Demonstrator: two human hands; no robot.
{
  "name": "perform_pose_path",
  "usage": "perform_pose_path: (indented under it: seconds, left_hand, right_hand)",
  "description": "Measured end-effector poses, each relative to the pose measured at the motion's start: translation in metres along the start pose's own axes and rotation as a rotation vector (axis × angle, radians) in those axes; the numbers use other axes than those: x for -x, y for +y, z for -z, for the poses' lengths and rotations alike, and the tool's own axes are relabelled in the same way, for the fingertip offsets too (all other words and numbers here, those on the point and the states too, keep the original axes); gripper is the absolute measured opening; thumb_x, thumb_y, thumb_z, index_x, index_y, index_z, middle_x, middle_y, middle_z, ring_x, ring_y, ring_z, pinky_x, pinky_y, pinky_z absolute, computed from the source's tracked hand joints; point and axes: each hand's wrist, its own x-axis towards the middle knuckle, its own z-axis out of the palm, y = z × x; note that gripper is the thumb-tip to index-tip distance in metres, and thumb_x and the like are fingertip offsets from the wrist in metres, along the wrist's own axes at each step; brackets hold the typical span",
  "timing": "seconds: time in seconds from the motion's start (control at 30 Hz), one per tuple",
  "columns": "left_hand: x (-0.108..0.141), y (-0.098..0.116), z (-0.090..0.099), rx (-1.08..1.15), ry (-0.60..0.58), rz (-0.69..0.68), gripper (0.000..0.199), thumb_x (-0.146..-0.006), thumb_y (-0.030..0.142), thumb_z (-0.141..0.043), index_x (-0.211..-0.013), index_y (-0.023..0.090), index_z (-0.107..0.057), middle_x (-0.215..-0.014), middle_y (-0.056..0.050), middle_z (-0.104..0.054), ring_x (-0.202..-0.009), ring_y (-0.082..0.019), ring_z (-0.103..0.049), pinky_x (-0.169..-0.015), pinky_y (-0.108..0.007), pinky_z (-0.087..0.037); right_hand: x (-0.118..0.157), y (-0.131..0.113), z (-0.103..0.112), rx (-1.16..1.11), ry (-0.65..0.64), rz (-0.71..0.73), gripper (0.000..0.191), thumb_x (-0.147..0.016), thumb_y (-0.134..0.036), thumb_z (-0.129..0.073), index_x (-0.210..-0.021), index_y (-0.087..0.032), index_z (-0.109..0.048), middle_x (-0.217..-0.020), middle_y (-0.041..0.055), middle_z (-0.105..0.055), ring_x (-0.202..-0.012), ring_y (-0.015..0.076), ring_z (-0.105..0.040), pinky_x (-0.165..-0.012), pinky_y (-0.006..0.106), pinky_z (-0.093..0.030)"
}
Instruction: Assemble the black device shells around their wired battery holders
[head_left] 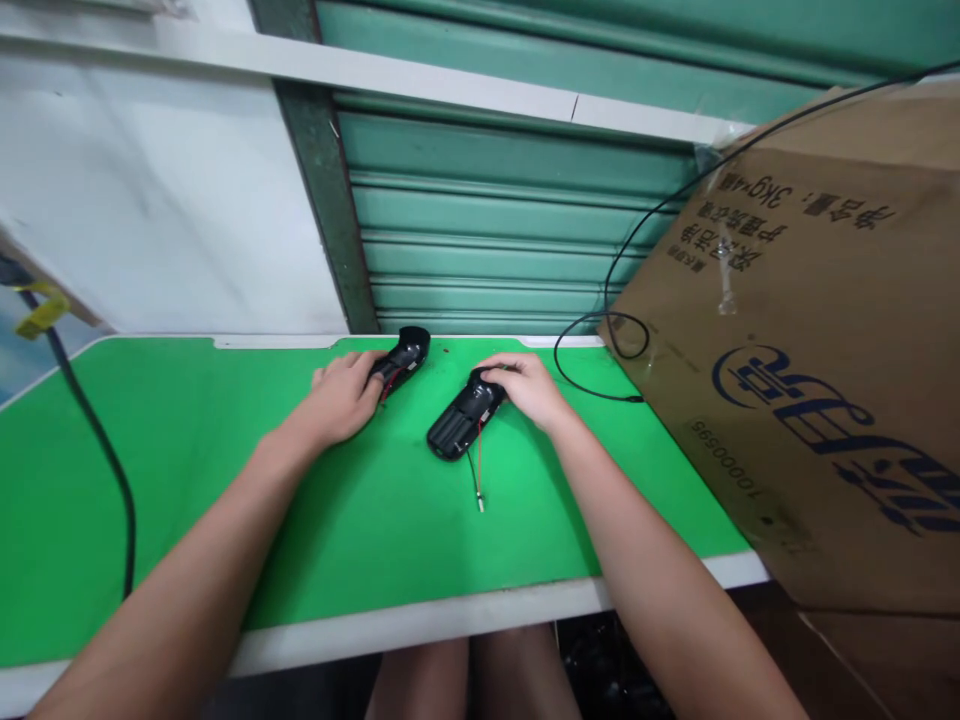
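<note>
Two black plastic device housings rest on the green table mat (360,530). My left hand (346,397) is closed round the lower part of the left housing (410,350), whose rounded top end points away from me; a short red wire shows by my thumb. My right hand (529,388) grips the top end of the right housing (457,420) between thumb and fingers. That housing lies slanted, showing an open, slotted recess. From its side a red and a black wire run toward me to a small white connector (481,503) on the mat.
A large brown cardboard box (787,330) stands along the right edge. A black cable (600,390) loops beside it onto the mat. Another black cable (90,420) with a yellow tie hangs at the left. Behind the table are a green shutter (510,220) and a white wall.
</note>
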Motion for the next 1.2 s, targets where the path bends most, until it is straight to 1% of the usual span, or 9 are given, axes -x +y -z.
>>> perform_pose_path:
  seconds: [0.17, 0.3, 0.37, 0.47, 0.6, 0.73, 0.93, 1.07, 1.2]
  left_hand:
    - [0.012, 0.032, 0.011, 0.186, 0.280, -0.089, 0.060, -0.103, 0.051, -0.031, -0.137, 0.011, -0.061, -0.139, -0.019, -0.060, -0.130, -0.034, -0.054, -0.109, -0.051, -0.043]
    - [0.027, 0.071, 0.016, 0.745, -0.104, -0.015, 0.067, -0.096, 0.068, -0.047, -0.132, 0.013, -0.061, -0.100, -0.009, -0.071, -0.081, -0.023, -0.065, -0.069, -0.033, -0.050]
    - [0.032, 0.084, 0.011, 0.944, -0.329, 0.031, 0.068, -0.089, 0.070, -0.062, -0.127, 0.013, -0.061, -0.094, -0.008, -0.071, -0.078, -0.022, -0.067, -0.064, -0.030, -0.050]
    - [0.034, 0.090, 0.001, 1.064, -0.471, 0.097, 0.055, -0.082, 0.059, -0.074, -0.112, 0.015, -0.062, -0.089, -0.007, -0.072, -0.070, -0.020, -0.068, -0.055, -0.027, -0.050]
    - [0.029, 0.087, -0.003, 1.117, -0.402, 0.194, 0.038, -0.082, 0.045, -0.071, -0.102, 0.016, -0.059, -0.064, 0.001, -0.062, -0.041, -0.011, -0.048, -0.035, -0.021, -0.035]
    - [0.026, 0.088, 0.006, 1.313, -0.234, 0.310, 0.035, -0.082, 0.031, -0.070, -0.110, 0.017, -0.053, -0.065, 0.002, -0.063, -0.043, -0.011, -0.055, -0.037, -0.019, -0.045]
    - [0.027, 0.088, 0.015, 1.403, -0.184, 0.363, 0.044, -0.081, 0.019, -0.073, -0.117, 0.017, -0.047, -0.079, -0.003, -0.072, -0.053, -0.015, -0.068, -0.043, -0.021, -0.054]
    - [0.029, 0.085, 0.015, 1.395, -0.261, 0.321, 0.050, -0.078, 0.023, -0.081, -0.116, 0.017, -0.048, -0.081, -0.005, -0.074, -0.057, -0.017, -0.072, -0.045, -0.020, -0.055]
    - [0.033, 0.084, 0.015, 1.413, -0.522, 0.294, 0.062, -0.073, 0.051, -0.089, -0.110, 0.017, -0.053, -0.081, -0.008, -0.076, -0.063, -0.022, -0.075, -0.050, -0.024, -0.059]
  right_hand:
    - [0.014, -0.019, -0.009, -0.150, -0.119, 0.077, 0.026, -0.067, -0.036, -0.076, -0.086, -0.019, -0.083, -0.085, 0.0022, -0.077, -0.080, 0.0174, -0.065, -0.079, 0.030, -0.049]
    - [0.026, -0.030, -0.017, -0.304, -0.203, 0.142, 0.022, -0.069, -0.036, -0.081, -0.085, -0.022, -0.084, -0.088, 0.0015, -0.079, -0.083, 0.0168, -0.067, -0.083, 0.031, -0.050]
    - [0.028, -0.031, -0.020, -0.368, -0.232, 0.117, 0.021, -0.067, -0.036, -0.084, -0.083, -0.022, -0.083, -0.084, 0.0012, -0.078, -0.080, 0.0161, -0.067, -0.082, 0.030, -0.050]
    - [0.028, -0.029, -0.020, -0.418, -0.232, 0.055, 0.022, -0.064, -0.037, -0.087, -0.079, -0.021, -0.082, -0.082, 0.0007, -0.077, -0.079, 0.0151, -0.065, -0.079, 0.029, -0.049]
    - [0.024, -0.029, -0.012, -0.501, -0.184, -0.017, 0.038, -0.069, -0.050, -0.086, -0.093, -0.022, -0.079, -0.094, 0.0017, -0.074, -0.083, 0.0137, -0.063, -0.074, 0.025, -0.048]
    - [0.023, -0.034, 0.004, -0.548, -0.116, -0.137, 0.053, -0.073, -0.066, -0.079, -0.098, -0.020, -0.074, -0.094, 0.0023, -0.070, -0.077, 0.0124, -0.062, -0.063, 0.022, -0.048]
    - [0.036, -0.039, 0.035, -0.433, -0.416, -0.211, 0.064, -0.076, -0.073, -0.076, -0.110, -0.019, -0.073, -0.087, 0.0015, -0.068, -0.060, 0.0099, -0.058, -0.044, 0.020, -0.041]
    - [0.042, -0.038, 0.049, -0.302, -0.595, -0.207, 0.053, -0.072, -0.048, -0.089, -0.112, -0.018, -0.070, -0.079, -0.0025, -0.066, -0.047, 0.0079, -0.055, -0.037, 0.019, -0.037]
    - [0.038, -0.035, 0.041, -0.354, -0.411, -0.159, 0.037, -0.071, -0.040, -0.089, -0.085, -0.017, -0.065, -0.070, -0.0039, -0.064, -0.044, 0.0056, -0.053, -0.038, 0.017, -0.037]
